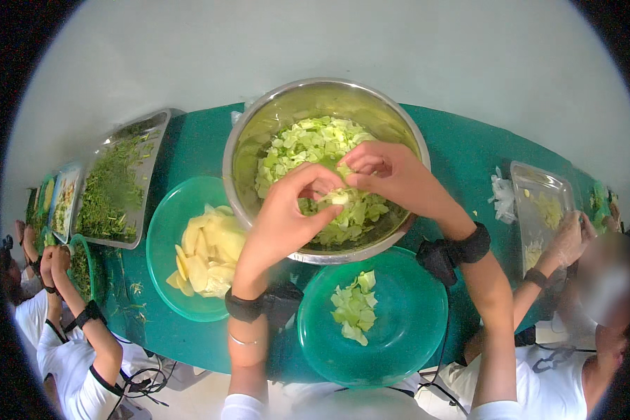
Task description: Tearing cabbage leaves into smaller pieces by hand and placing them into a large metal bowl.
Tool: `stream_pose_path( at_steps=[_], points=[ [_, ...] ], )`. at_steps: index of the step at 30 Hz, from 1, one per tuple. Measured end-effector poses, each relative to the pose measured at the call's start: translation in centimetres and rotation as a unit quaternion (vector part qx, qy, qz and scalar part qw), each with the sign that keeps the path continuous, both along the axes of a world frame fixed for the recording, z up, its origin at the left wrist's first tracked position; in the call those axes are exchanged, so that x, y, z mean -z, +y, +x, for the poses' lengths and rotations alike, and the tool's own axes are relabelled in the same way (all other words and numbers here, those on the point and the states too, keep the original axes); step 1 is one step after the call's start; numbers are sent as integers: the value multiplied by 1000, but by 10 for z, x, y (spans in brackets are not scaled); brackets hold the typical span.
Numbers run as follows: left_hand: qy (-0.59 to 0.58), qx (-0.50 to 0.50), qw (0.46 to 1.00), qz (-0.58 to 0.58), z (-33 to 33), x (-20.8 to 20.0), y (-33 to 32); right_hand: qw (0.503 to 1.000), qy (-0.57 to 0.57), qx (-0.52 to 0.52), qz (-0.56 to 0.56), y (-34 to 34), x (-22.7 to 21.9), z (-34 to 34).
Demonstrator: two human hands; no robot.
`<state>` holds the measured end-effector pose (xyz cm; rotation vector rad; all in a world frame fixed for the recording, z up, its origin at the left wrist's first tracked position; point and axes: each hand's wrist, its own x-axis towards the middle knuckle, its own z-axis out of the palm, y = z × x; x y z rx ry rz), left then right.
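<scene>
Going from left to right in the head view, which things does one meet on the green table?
Rectangular silver metal tray of chopped greens, round green plastic dish of pale yellow slices, large round steel bowl, crumpled translucent plastic, rectangular silver metal tray of pale pieces.

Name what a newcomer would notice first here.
At the centre, the large round steel bowl of pale-green leaf pieces, with the left hand and right hand pinching leaf scraps above it. Nearer the person, a round translucent green plastic bowl with a small leaf pile; to its left, a similar bowl of pale-yellow slices.
</scene>
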<state>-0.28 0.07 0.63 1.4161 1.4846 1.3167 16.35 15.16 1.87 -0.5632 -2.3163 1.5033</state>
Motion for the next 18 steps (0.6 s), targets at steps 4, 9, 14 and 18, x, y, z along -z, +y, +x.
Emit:
stream_pose_path(
  at_steps=[4,9,14,18],
  points=[
    [-36,-18,998,40,-3,5,-2,998,26,-4,-58,-8,-3,-5],
    [-73,-63,995,9,2,3,0,995,9,-18,-102,-10,-7,-2],
    [-50,-99,993,27,2,6,1,998,24,-38,-44,-17,-10,-1],
    [-23,-101,994,16,0,6,0,999,18,-15,37,-30,-11,-5]
  ],
)
